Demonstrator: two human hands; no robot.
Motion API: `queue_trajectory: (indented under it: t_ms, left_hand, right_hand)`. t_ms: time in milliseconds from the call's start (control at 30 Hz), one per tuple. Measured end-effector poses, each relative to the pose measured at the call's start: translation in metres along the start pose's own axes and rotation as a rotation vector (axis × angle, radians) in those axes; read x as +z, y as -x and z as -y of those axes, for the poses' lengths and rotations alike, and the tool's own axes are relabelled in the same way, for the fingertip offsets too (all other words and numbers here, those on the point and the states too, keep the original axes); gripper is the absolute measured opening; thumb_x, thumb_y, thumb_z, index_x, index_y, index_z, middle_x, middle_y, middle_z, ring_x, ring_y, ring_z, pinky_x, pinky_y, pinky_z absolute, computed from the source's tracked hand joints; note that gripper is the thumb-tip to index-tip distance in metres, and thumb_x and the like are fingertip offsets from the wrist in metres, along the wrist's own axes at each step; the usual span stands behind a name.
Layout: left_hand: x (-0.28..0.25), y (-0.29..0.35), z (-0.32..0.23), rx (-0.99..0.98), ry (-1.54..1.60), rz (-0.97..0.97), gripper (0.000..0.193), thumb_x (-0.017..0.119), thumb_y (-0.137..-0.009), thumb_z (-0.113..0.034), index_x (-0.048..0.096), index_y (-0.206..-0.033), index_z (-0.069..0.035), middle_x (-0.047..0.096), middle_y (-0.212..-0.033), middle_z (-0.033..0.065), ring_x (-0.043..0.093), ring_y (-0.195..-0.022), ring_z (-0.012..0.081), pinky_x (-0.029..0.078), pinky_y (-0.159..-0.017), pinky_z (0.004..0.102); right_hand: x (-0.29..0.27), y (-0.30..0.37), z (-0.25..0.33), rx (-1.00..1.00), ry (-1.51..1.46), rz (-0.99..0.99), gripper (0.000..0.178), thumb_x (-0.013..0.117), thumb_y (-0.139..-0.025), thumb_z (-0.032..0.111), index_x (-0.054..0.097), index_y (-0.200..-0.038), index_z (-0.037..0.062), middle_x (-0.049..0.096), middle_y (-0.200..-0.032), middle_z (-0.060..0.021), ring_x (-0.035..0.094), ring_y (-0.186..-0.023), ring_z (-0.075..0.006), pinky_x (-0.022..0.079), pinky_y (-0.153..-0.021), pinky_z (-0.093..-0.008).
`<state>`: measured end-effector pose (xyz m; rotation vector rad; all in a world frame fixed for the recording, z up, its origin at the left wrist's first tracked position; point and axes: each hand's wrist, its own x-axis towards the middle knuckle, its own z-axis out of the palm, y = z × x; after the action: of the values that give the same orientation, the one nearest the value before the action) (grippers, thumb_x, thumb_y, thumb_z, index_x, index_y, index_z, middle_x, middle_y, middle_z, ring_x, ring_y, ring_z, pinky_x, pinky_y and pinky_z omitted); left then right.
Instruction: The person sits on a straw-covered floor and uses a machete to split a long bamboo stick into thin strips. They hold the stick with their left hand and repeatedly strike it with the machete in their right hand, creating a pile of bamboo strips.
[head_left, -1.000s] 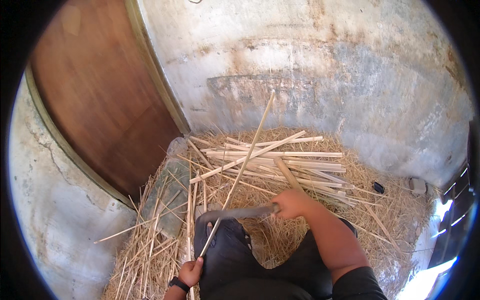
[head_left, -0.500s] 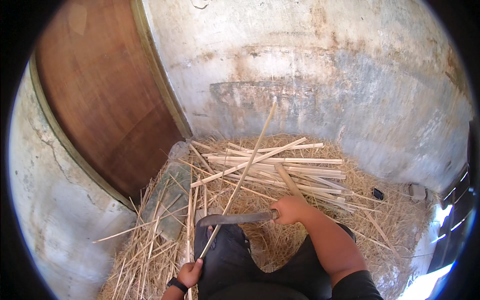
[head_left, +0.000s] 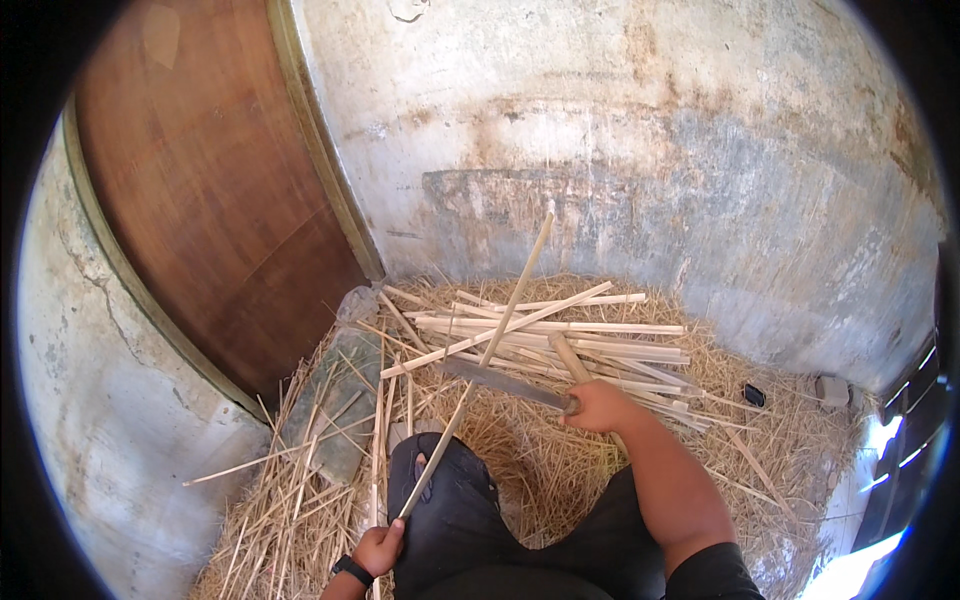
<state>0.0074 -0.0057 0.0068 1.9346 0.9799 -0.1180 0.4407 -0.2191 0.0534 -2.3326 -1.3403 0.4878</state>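
Note:
My left hand (head_left: 378,548), a dark watch strap on its wrist, is closed around the lower end of a long, thin wooden strip (head_left: 437,455). The strip slants up and away past my left knee, its far end raised before the wall. In my closed right hand (head_left: 605,408) is a machete (head_left: 515,385) with a long, dark blade. That blade points left and crosses the strip about midway; whether the edge touches it I cannot tell. Just beyond my right fist shows a thicker round piece of wood (head_left: 568,354), its near end hidden by the hand.
Pale cut strips (head_left: 620,328) lie piled beyond my hands on straw-like shavings (head_left: 520,450). Thinner slivers (head_left: 290,510) cover the left side beside a greenish slab (head_left: 345,400). A stained wall (head_left: 600,200) and brown door panel (head_left: 210,200) stand behind. A small black object (head_left: 754,395) lies right.
My right hand has moved the machete away from me and slightly right, farther up along the strip. The blade now tilts the other way. My left hand keeps its hold on the strip.

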Motion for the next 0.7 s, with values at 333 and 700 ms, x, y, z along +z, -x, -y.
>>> queue_trajectory:
  t_ms: [333, 700]
  left_hand:
    - [0.0, -0.001, 0.005, -0.008, 0.006, -0.007, 0.07, 0.038, -0.099, -0.056, 0.059, -0.061, -0.002, 0.055, -0.056, 0.0069, 0.053, -0.055, 0.019, 0.045, -0.061, 0.0351]
    - [0.0, 0.0, -0.002, -0.004, 0.04, 0.008, 0.069, 0.037, -0.1, -0.055, 0.057, -0.06, -0.003, 0.055, -0.056, 0.0058, 0.052, -0.055, 0.0179, 0.045, -0.061, 0.0338]
  right_hand:
    - [0.013, -0.003, 0.004, -0.134, 0.089, 0.056, 0.041, 0.074, -0.076, 0.043, 0.068, -0.095, 0.0075, 0.068, -0.082, -0.0143, 0.066, -0.081, -0.0329, 0.05, -0.074, -0.044]
    - [0.009, -0.007, -0.024, 0.082, -0.103, -0.063, 0.046, 0.076, -0.076, 0.042, 0.066, -0.098, 0.0026, 0.066, -0.08, -0.0169, 0.065, -0.079, -0.0325, 0.049, -0.072, -0.0422]
